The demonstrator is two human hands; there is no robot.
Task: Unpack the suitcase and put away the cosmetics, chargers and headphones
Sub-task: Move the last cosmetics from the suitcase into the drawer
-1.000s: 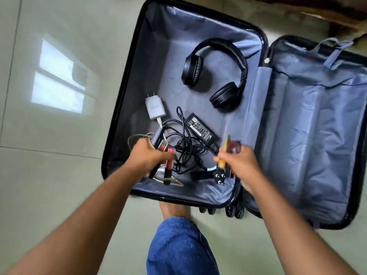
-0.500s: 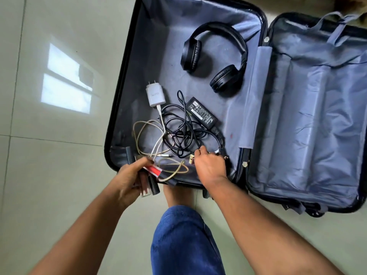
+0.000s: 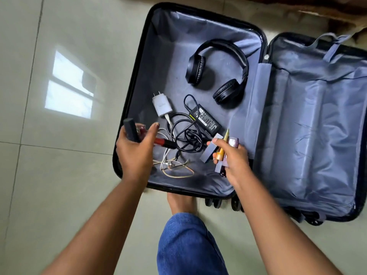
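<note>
The left hand (image 3: 137, 153) is over the near left corner of the open suitcase (image 3: 139, 62), which lies on the floor. Its fingers are curled round a few small makeup things: a black stick (image 3: 130, 129), a red lipstick (image 3: 164, 142) that pokes out to the right, and something small and clear that I cannot make out. These look light, hard and smooth, so they could slip. A snug hold round the middle of the bunch seems best.

Next comes the white charger (image 3: 161, 105) with its thin pale cord (image 3: 174, 167) lying loose in the case. The plug block is hard and easy to grab. The cord is floppy and could snag.

Beside it is the black charger brick (image 3: 206, 118) with a tangle of black wire (image 3: 188, 135). It looks heavier. Taking the brick and gathering up the wire should work.

Farther back lie the black headphones (image 3: 217, 70). The band on top is the good place to lift them, since the ear pads are soft.

The right hand (image 3: 232, 157) pinches more makeup: a grey box (image 3: 210, 149), a gold tube (image 3: 223, 145) and a pinkish little case (image 3: 232, 141). Holding so many at once, one could drop.

The right half of the suitcase holds only its grey lining (image 3: 309, 126).
</note>
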